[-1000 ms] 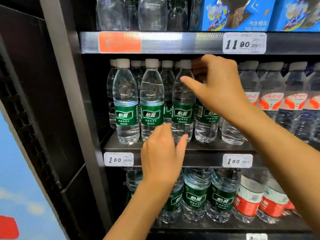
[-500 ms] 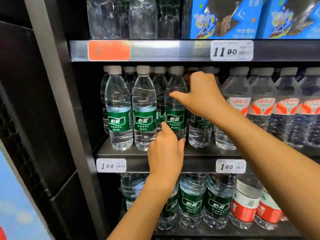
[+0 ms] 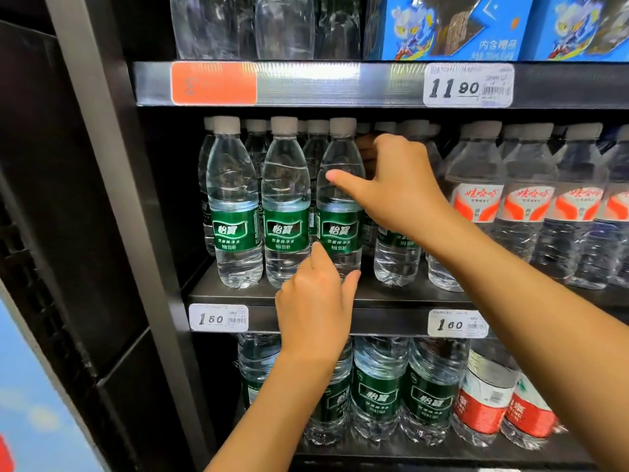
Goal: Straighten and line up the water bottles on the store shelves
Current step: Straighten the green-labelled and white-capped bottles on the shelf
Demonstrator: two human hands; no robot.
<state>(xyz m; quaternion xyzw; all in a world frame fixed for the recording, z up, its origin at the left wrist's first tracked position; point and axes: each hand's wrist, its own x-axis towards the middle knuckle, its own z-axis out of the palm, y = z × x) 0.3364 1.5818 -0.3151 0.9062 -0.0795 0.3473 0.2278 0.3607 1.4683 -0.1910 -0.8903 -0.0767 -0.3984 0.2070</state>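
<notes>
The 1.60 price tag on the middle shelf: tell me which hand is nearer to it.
Left. The left hand sits just up and left of the 1.60 price tag; the right hand is higher, among the bottles.

Green-label bottles [image 3: 286, 206] stood packed cap to cap on the middle shelf [image 3: 381, 294], rows behind blocking reach to the back. A dark gap opened between the third front bottle [image 3: 340, 212] and the fourth [image 3: 396, 257], with the right hand [image 3: 398, 185] in it. The upper shelf edge [image 3: 306, 84] left little headroom over the caps; a bare shelf strip ran before the bottles.
</notes>
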